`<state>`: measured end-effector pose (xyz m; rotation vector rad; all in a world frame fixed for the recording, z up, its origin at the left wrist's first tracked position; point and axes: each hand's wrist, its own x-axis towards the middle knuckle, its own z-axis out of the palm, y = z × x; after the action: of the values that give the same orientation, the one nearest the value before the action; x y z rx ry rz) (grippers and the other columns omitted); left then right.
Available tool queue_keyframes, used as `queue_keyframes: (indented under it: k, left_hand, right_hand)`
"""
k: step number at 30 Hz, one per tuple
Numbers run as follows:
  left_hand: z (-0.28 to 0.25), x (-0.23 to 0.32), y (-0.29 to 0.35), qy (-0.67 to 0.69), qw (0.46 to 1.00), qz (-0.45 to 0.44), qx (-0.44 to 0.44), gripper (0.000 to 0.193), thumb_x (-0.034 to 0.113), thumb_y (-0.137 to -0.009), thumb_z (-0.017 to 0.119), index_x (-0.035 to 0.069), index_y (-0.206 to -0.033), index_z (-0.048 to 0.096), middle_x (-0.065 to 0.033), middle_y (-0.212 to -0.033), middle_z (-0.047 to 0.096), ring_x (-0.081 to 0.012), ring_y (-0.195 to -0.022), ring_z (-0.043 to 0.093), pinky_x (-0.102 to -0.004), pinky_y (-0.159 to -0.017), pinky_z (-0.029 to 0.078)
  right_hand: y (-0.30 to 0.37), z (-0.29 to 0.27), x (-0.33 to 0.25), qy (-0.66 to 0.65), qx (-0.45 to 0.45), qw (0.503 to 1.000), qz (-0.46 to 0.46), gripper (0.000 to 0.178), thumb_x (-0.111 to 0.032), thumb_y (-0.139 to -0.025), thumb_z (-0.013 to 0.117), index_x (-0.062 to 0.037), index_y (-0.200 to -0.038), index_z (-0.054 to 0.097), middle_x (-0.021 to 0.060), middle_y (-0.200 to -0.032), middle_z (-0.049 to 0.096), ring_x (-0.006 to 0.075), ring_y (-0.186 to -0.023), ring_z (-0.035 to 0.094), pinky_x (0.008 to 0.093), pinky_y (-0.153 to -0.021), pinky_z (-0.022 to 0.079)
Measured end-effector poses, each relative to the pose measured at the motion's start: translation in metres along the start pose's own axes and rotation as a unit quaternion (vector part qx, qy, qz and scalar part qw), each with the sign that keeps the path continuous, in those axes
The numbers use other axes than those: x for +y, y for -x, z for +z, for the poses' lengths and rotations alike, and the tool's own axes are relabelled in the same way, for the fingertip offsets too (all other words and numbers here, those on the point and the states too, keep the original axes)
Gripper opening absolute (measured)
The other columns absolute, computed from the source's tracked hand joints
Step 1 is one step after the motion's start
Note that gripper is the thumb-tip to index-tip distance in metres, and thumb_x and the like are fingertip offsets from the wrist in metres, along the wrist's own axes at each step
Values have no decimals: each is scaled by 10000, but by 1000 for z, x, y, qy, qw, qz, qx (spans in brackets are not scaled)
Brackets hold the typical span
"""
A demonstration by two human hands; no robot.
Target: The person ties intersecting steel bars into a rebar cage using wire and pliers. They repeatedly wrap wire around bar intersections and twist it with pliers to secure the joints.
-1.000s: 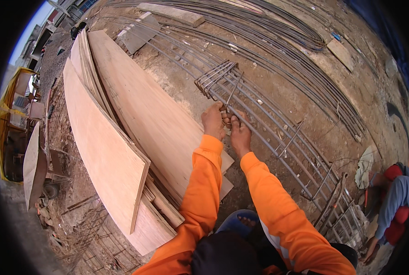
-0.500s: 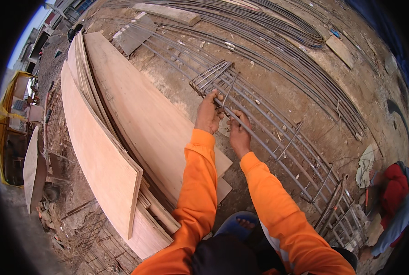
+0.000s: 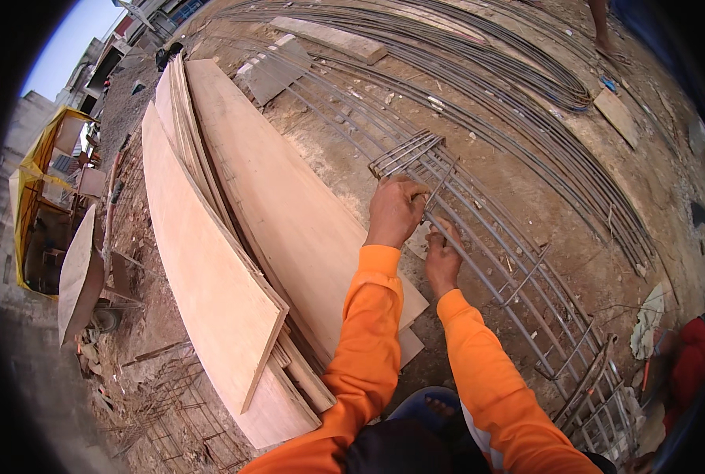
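Note:
A long rebar cage (image 3: 526, 278) of parallel steel bars and square stirrups runs diagonally in front of me. Several stirrups (image 3: 406, 154) are bunched together just beyond my hands. My left hand (image 3: 396, 212) is closed on the near bar, beside a single stirrup that stands apart from the bunch. Close by on the right, my right hand (image 3: 445, 259) has its fingers curled at the underside of the same bar; whatever they pinch is hidden. Both orange sleeves reach in from below.
Curved plywood sheets (image 3: 210, 253) lie stacked at left, near my left forearm. Loose rebar (image 3: 510, 134) stretches across the far ground, beside a concrete block (image 3: 275, 73). A wheelbarrow (image 3: 84, 272) stands far left. Someone in red (image 3: 690, 363) is at the right edge; a bare leg (image 3: 599, 28) shows at the top.
The view has shifted, so the whole scene sits farther right and slightly lower. My left hand has turned, its back now more upward over the bar. A leg has appeared at the top right.

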<state>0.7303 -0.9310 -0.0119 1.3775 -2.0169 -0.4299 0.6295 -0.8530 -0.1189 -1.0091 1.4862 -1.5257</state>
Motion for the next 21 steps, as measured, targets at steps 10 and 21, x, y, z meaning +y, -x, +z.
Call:
queue_keyframes:
  k: [10,21]
  left_hand:
    - [8,7,-15,115,980,-132,-96,90,56,-837,707,13,-911,734,-142,-812,727,-242,-732,695,-349,-700,545]
    - [2,-11,19,419,874,-246,-19,99,15,-847,733,8,-940,700,-17,-795,664,-64,-676,543,-230,-597,456]
  right_hand:
    - [-1,-12,29,56,33,997,-39,200,-112,-1020,574,-3,-1173,643,62,-979,629,160,-875,592,303,-799,487]
    - [13,4,-21,118,9,992,36,246,-87,-999,570,-25,-1210,679,180,-1112,623,346,-1042,623,417,-918,487]
